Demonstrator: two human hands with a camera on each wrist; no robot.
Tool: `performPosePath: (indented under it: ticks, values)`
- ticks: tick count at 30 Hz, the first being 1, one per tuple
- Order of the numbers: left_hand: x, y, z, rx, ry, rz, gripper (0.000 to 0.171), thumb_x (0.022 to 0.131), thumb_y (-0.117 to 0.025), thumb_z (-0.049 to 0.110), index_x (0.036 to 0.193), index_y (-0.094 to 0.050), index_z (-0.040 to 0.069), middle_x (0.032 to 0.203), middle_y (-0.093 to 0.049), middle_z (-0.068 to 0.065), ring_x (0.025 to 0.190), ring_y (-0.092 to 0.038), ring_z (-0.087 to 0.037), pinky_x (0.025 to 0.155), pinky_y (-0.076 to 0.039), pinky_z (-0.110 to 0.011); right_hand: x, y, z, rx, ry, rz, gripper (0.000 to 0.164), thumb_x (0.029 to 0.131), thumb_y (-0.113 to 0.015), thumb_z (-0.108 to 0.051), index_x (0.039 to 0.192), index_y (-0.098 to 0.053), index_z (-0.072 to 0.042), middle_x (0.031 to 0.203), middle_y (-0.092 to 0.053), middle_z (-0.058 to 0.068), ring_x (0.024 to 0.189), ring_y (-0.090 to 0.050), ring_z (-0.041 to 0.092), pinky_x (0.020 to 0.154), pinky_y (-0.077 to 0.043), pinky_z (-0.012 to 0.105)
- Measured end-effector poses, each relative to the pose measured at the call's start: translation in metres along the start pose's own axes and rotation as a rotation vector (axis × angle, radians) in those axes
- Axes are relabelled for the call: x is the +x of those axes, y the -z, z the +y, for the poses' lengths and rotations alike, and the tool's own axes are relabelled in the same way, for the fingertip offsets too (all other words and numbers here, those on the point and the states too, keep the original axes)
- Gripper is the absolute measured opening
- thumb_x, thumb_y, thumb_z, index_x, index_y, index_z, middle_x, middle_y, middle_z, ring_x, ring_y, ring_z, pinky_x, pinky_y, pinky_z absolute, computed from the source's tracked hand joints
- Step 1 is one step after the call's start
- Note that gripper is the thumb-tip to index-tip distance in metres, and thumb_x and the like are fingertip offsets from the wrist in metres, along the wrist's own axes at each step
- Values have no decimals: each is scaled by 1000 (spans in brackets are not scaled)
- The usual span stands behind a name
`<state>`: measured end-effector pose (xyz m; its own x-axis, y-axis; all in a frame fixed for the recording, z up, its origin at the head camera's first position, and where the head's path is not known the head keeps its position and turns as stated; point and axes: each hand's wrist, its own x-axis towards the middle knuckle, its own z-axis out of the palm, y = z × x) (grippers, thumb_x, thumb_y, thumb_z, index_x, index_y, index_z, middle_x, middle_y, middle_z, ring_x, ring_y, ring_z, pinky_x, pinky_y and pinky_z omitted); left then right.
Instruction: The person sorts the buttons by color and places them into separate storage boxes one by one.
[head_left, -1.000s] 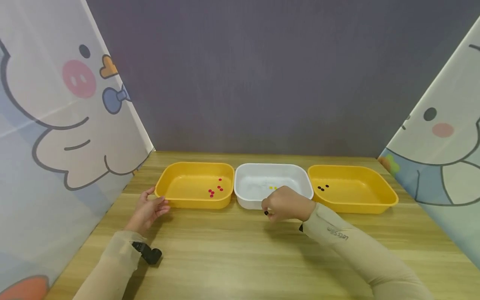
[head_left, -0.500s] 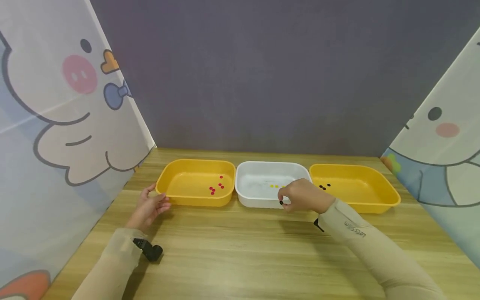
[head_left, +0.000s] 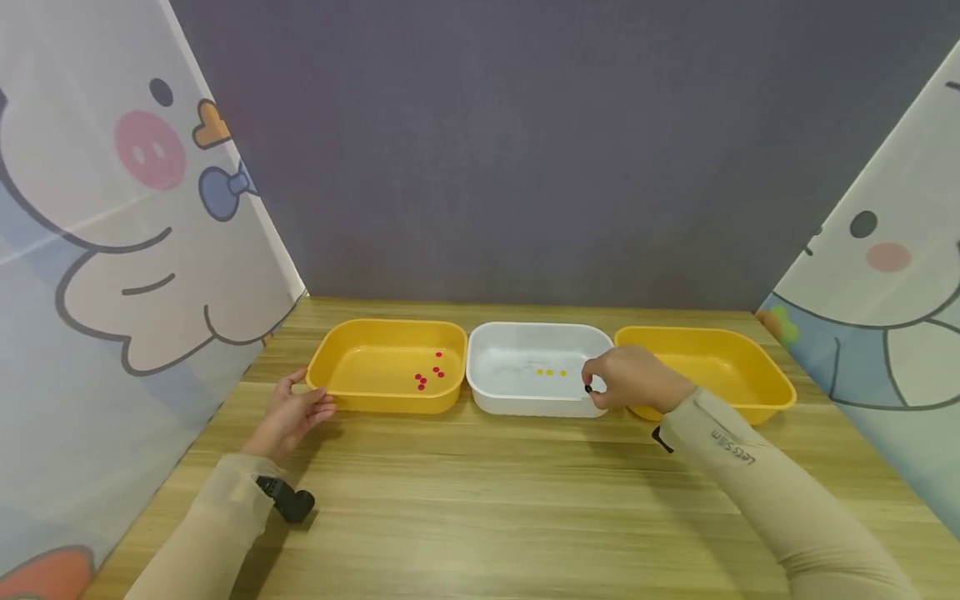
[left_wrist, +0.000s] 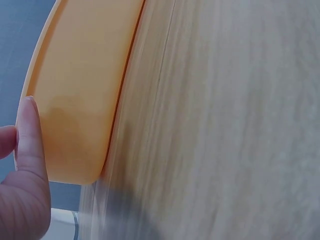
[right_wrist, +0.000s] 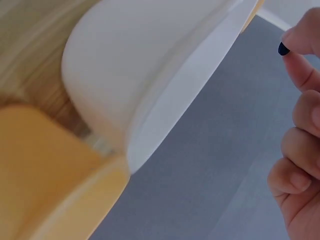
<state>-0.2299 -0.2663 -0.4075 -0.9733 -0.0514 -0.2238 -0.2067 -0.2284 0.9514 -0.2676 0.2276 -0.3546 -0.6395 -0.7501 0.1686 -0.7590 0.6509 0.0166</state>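
Note:
My right hand (head_left: 633, 379) pinches a small black disc (head_left: 588, 389) between thumb and forefinger, above the right end of the white tray (head_left: 491, 403). In the right wrist view the black disc (right_wrist: 283, 49) shows as a dark oval at the fingertips. Inside the white tray lie 3 yellow discs (head_left: 550, 372). At the left, my left hand (head_left: 291, 417) touches the near left corner of a yellow tray (head_left: 397, 403), one straight finger (left_wrist: 31, 140) lying along its outer wall. Several red discs (head_left: 423, 381) rest in that tray, toward its right side.
Another yellow tray (head_left: 720, 337) stands at the right, partly behind my right hand and sleeve. All the trays form a row on the wooden table (head_left: 465, 500). Behind them rises a grey wall (head_left: 480, 167), with cartoon-printed panels (head_left: 150, 250) on both sides.
My right hand has moved right along the white tray with the black disc, uncovering the yellow discs. It now hides the black discs seen earlier in the right tray. My left hand stays put.

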Motion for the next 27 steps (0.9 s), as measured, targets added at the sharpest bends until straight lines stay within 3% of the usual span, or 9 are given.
performPosePath:
  ticks: [8,15,21,27]
  values:
    - [0,-1,1,10,3,3,73,100,-40,-3,150,12,10,74,-59,-1,63,-64,-8,65,-59,-20,-7,8,18,-15,-90,-23,7,76,-70,-13,81,-65,-12,56,-47,-8,51,-35,8,46,-36,24]
    - [-1,-1,0,11,-5,-1,73,100,-39,-3,150,13,9,73,-60,-1,63,-64,-8,65,-59,-20,-11,4,36,-12,-130,-39,9,75,-72,-15,81,-67,-9,60,-52,-7,51,-38,8,45,-40,24]
    - [-1,0,0,28,-7,-2,74,100,-41,-2,150,14,9,72,-61,0,63,-64,-7,65,-59,-21,-17,6,46,23,-206,-107,14,79,-73,-19,85,-69,-7,67,-59,-6,54,-42,10,50,-43,26]
    - [-1,1,-1,31,-15,2,76,100,-42,-1,150,14,9,73,-61,0,63,-64,-7,65,-59,-21,-23,7,58,34,-242,-164,10,77,-68,-13,86,-67,-8,62,-54,-6,53,-41,11,51,-43,28]
